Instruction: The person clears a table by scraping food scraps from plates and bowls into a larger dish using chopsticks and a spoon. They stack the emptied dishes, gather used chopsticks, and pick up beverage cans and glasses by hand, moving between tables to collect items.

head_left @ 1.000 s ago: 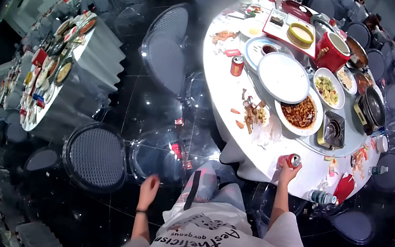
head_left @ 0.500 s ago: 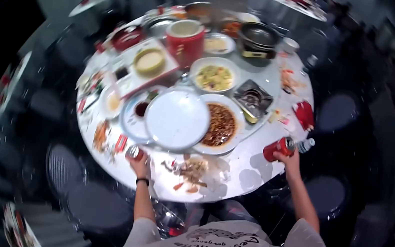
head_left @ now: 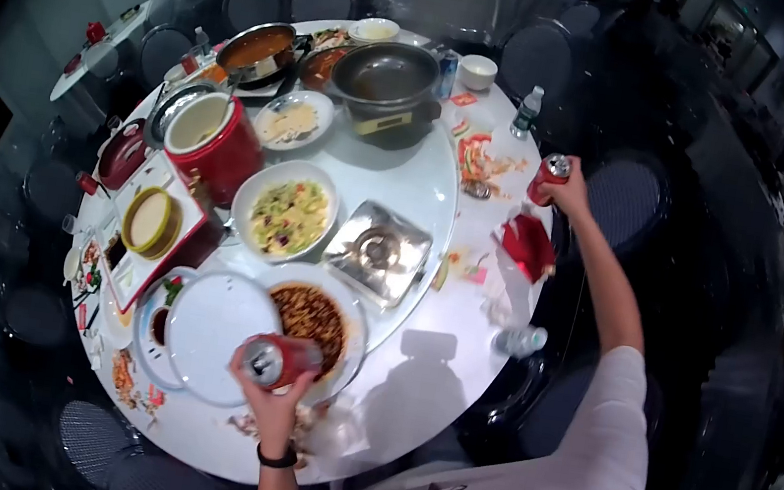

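Observation:
My left hand (head_left: 274,407) is wrapped round a red soda can (head_left: 283,362), tilted with its silver top toward me, above the near side of the round table. Below it lie a white plate (head_left: 218,331) and a dish of brown saucy food (head_left: 309,324). At the table's right edge, my right hand (head_left: 570,190) grips another red soda can (head_left: 549,177), held fairly upright. Close to that can are a crumpled red packet (head_left: 526,246) and a heap of food scraps (head_left: 486,163).
A glass turntable carries a salad bowl (head_left: 285,210), a metal burner (head_left: 377,251), a dark pot (head_left: 386,74) and a red bucket (head_left: 216,145). Plastic bottles (head_left: 528,112) stand or lie along the right edge. Chairs (head_left: 623,202) surround the table (head_left: 412,388).
My right hand has carried its can away from me along the right edge. The left hand has lifted its can from beside the plate to above it. The view has turned.

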Demonstrator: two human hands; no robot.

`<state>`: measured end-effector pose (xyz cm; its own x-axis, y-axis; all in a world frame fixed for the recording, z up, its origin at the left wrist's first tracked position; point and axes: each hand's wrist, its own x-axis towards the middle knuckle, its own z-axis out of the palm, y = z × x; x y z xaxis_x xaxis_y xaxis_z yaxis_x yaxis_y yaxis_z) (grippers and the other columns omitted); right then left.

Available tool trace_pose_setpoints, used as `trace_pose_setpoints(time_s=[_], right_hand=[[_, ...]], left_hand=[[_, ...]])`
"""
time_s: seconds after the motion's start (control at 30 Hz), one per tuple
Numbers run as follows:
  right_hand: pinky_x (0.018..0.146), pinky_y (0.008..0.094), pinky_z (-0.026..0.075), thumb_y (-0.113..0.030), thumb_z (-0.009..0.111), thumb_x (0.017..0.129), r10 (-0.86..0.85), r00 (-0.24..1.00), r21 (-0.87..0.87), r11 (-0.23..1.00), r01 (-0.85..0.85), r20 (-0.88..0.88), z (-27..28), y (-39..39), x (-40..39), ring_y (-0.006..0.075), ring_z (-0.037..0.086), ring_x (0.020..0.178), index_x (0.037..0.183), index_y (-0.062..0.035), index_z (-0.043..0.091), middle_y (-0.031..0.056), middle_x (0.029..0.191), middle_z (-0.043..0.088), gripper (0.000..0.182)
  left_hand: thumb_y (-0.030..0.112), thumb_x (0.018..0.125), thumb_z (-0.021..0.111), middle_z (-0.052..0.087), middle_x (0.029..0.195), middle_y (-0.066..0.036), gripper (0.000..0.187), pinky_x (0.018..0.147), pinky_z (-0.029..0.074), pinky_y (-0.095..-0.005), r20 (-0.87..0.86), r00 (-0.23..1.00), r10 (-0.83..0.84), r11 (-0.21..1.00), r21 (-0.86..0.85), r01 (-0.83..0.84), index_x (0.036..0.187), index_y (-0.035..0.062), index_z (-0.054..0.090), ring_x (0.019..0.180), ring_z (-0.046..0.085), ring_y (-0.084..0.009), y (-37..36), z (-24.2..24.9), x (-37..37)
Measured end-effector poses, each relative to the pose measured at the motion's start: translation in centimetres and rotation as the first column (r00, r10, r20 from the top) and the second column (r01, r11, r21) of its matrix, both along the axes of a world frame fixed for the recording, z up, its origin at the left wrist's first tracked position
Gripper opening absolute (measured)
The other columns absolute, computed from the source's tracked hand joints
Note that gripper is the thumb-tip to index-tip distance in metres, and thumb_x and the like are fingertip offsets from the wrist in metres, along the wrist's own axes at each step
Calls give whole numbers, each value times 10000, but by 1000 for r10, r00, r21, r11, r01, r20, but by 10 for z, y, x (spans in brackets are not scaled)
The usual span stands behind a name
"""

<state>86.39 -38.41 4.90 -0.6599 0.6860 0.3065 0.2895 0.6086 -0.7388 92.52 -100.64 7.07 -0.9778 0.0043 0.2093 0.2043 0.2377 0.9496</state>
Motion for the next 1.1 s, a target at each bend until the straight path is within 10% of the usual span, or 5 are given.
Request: trace_pose_setpoints(time_s=[0.53,0.63,0.77,0.9,1.1], right_hand=[[930,407,440,-144,821,596,-61,993,-123,990,74,101,-146,154,-218,368,510,1135,1263,-91,428,179,1230,517,776],[970,420,403,-209,834,616,-59,996,303,952,36,68,-97,120,-181,372,413,1237,1298,-71,415,206,1330,419,812],[1000,403,374,-250,828,656,831,557,-130,551,-824,-11,-48,27,-88,335,381,1266,1318,-55,419,192,1346,397,802],[1006,383,384,-209,814,670,963,270,-296,261,-919,11,-16,-19,-51,301,447,1234,1308,-60,449,180,1298,472,750],[1007,386,378,-187,785,695,547,765,93,790,-606,340,-63,53,-84,306,437,1240,1297,-60,456,173,1314,460,698]], left_hand=[[163,637,851,440,1224,-145,843,973,415,-357,187,966,-178,972,-123,203,1268,47,304,1141,491,-249,320,-73,-64],[157,640,844,462,1186,-148,812,960,417,-354,157,970,-186,970,-130,207,1256,24,332,1121,500,-250,347,-85,-81],[143,646,829,466,1185,-149,778,947,425,-350,109,969,-222,970,-74,231,1250,-1,360,1110,505,-258,400,-91,-105],[122,641,818,417,1260,-174,833,980,419,-384,-12,960,-278,958,-74,277,1316,19,340,1192,444,-320,437,-82,-105],[73,686,790,324,1369,-171,914,980,441,-398,-138,893,-428,901,-138,411,1407,75,228,1218,434,-314,415,-43,-75]])
